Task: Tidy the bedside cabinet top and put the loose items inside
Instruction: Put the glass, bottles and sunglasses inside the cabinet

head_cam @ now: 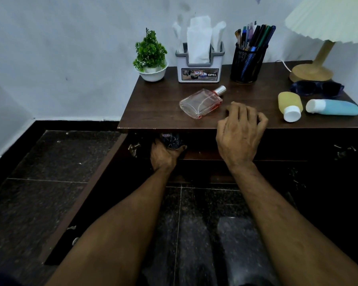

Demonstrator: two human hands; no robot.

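Cabinet top (157, 112) of dark wood in the upper centre and right of the frame, with an open door (91, 190) running down toward the lower left. We see the left hand (163, 156) below the top's front edge, reaching into the dark compartment, its fingers curled round a dark shiny item (171, 140) whose kind we cannot tell. The right hand (241, 133) rests on the front edge of the top, fingers loosely bent and gripping nothing.

The loose things lie on the top. A clear perfume bottle (200, 103) is on its side just left of the right hand, apart from it. A yellow bottle (290, 105) and a blue tube (335, 107) lie to its right, with dark sunglasses (317, 87) behind these.

Along the back we note a potted plant (151, 56), a tissue holder (199, 67), a mesh pen cup (247, 62) and a lamp (318, 65).
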